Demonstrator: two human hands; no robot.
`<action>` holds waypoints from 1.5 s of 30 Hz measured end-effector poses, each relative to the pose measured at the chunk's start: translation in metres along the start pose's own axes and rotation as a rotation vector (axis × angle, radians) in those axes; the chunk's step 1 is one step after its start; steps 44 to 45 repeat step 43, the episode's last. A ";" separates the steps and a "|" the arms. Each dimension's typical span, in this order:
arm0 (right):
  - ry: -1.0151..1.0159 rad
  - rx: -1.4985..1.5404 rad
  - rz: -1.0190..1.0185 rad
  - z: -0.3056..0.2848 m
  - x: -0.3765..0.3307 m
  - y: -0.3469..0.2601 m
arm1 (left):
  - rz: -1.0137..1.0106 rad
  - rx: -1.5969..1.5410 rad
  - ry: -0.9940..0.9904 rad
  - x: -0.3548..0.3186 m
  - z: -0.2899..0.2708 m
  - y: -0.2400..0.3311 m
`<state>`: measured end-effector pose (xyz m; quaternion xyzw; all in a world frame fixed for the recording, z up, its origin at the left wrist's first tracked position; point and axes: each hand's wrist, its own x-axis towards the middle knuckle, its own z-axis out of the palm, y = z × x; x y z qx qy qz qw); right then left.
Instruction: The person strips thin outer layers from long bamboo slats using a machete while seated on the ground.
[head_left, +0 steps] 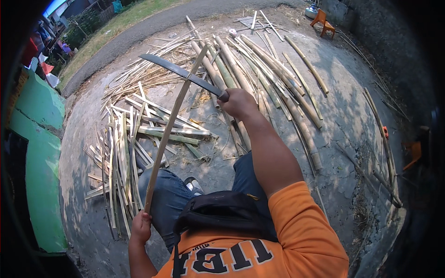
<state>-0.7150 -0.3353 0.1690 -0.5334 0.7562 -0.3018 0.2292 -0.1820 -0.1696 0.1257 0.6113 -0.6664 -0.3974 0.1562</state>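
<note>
My right hand [239, 104] is closed round the handle of a machete [174, 68], whose long dark blade points to the far left. A long bamboo strip [172, 121] stands slanted in front of me, its lower end gripped in my left hand [141, 225]. Near the strip's upper part, the blade crosses it and appears to touch it; whether it cuts into the strip I cannot tell. The strip passes beside my left knee. Beyond my hands lie long round bamboo poles [236, 69] on the ground.
Split bamboo pieces [123, 153] lie heaped at the left, with thin strips [139, 74] piled farther off. A green wall [39, 162] stands at the left edge. Orange chairs [323, 22] are at the far right, and more poles [382, 139] lie along the right side.
</note>
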 end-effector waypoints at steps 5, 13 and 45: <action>-0.203 0.214 -0.116 0.014 0.007 0.018 | 0.006 -0.004 -0.001 0.002 0.001 -0.002; -0.222 -0.037 -0.204 0.011 0.001 0.011 | -0.047 -0.092 -0.006 0.000 0.003 -0.004; -0.251 0.013 -0.200 0.017 0.004 0.014 | -0.067 -0.059 0.007 0.001 0.002 -0.001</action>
